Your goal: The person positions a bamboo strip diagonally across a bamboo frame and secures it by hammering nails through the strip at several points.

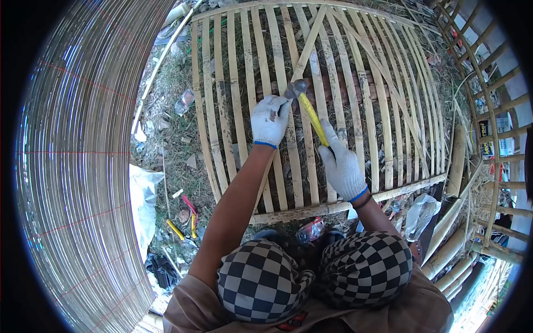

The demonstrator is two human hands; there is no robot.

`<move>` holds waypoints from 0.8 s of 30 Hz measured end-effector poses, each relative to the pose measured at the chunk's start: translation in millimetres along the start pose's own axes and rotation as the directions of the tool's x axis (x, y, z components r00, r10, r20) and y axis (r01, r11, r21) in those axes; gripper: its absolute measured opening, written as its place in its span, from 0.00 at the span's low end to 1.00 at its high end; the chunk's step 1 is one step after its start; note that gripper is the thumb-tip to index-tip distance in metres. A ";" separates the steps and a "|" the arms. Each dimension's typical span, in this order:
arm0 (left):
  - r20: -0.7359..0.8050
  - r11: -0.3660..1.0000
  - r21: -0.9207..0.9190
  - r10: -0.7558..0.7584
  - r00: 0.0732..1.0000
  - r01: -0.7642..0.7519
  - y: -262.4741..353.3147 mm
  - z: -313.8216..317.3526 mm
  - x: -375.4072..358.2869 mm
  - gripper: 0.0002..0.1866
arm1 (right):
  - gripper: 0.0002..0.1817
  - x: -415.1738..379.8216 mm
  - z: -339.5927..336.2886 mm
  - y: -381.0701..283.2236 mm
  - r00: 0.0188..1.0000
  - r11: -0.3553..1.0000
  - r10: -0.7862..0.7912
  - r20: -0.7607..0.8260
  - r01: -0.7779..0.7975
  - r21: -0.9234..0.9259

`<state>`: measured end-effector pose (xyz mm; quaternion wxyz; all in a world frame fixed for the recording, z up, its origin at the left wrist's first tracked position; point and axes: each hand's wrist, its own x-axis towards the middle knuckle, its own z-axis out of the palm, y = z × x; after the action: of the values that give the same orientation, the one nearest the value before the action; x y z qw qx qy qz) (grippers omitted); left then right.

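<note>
My right hand [344,171], in a white glove with a blue cuff, is wrapped round the yellow handle of a hammer [312,118]. The dark hammer head lies at the upper left end of the handle, beside the fingertips of my left hand [268,121]. My left hand wears the same kind of glove, and its fingers are closed at a slat near the hammer head; what they hold is too small to make out. Beneath both hands lies a frame of parallel bamboo slats [244,217] with diagonal strips. A reddish-brown block [322,90] shows under the slats.
A large blind of thin sticks [94,161] stands at the left. Yellow-handled tools [175,230] and white plastic sheeting [145,200] lie on the ground at lower left. At the right are a bamboo lattice [493,166], bamboo poles [457,158] and a clear plastic bag [422,215].
</note>
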<state>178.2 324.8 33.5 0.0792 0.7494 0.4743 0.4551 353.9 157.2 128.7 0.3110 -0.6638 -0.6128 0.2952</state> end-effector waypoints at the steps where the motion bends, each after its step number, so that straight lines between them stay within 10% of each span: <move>1: -0.002 1.000 0.000 -0.003 1.000 0.003 0.5 -0.1 0.1 0.04 | 0.39 0.4 2.7 2.7 1.000 1.000 -0.009 -0.005 0.009 -0.002; 24: 0.024 0.999 -0.027 -0.045 0.999 0.046 2.1 -0.3 3.5 0.04 | 0.37 4.6 -1.9 -10.4 0.976 0.990 -0.135 -0.172 0.139 0.011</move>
<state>179.8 326.4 36.9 0.1052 0.7426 0.4840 0.4508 349.1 162.3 138.0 0.3896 -0.6393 -0.6247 0.2219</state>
